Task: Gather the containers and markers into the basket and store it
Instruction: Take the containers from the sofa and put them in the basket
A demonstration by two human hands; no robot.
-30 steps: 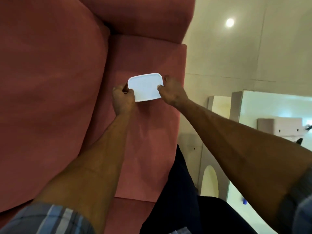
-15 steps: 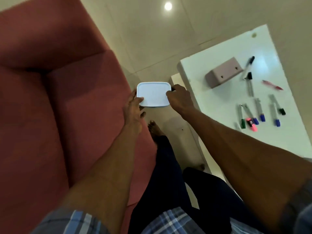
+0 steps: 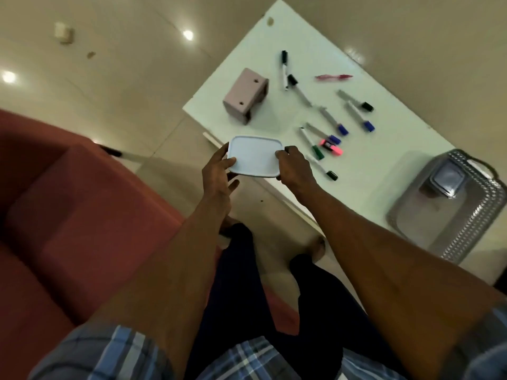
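Note:
I hold a flat white lidded container between both hands, over the near-left corner of the white table. My left hand grips its left edge and my right hand its right edge. Several markers lie scattered on the table, with a pink highlighter among them and a red pen further back. A grey woven basket stands at the table's right end, with a small clear lidded container inside it.
A pink box-shaped holder lies on its side at the table's left end. A red sofa fills the left. A black-capped marker lies on the tiled floor beside the sofa. My legs stand between sofa and table.
My view and both hands have swung from the sofa seat toward the table, carrying the white container along. The basket and all the markers have come into view.

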